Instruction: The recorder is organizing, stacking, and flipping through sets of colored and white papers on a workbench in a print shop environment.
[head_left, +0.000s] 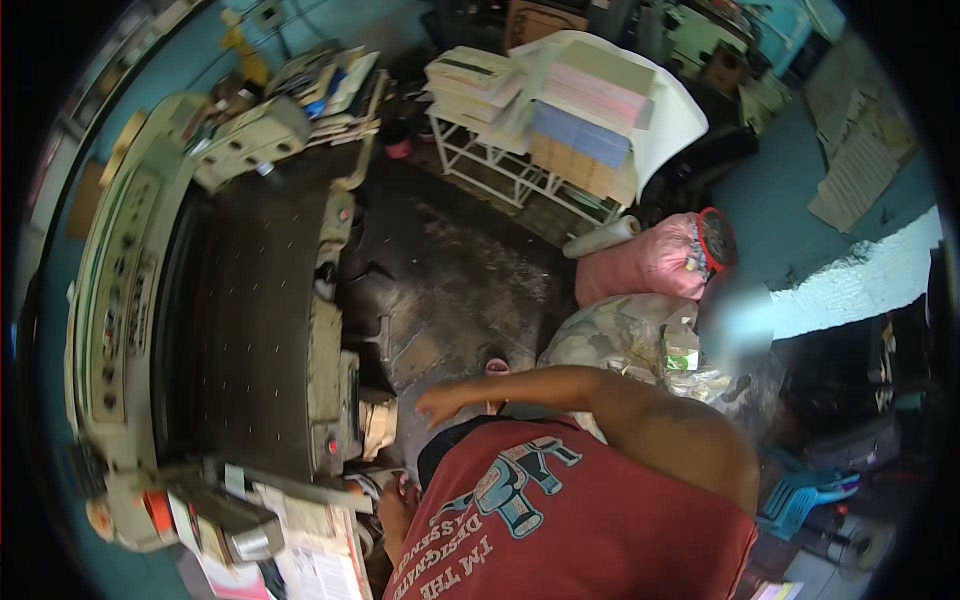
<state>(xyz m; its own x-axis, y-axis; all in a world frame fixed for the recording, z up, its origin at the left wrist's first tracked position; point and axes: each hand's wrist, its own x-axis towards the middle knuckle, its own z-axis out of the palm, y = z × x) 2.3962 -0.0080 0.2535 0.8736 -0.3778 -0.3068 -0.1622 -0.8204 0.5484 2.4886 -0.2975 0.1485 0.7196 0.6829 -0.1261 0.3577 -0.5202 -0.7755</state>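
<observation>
My right hand (441, 403) hangs in front of my body with its arm bent across. Its fingers are loosely apart and nothing shows in them. Low beside my shirt is my left hand (397, 506), partly hidden by my body; whether it holds something I cannot tell. Both hands are apart from what looks like an industrial paper guillotine (255, 315), whose dark bed is dotted with small bright marks. Red buttons (333, 447) sit on its front edge, and a knobbed control panel (112, 322) runs along its far side. A brown cardboard piece (379, 427) stands below the front edge.
A white metal-frame table (510, 176) carries tall paper stacks (585, 112). Along the right stand a pink sack (637, 259) and a large translucent bag (615, 330). Papers and boxes (232, 525) crowd the guillotine's near side. A blue plastic chair (795, 502) is behind me.
</observation>
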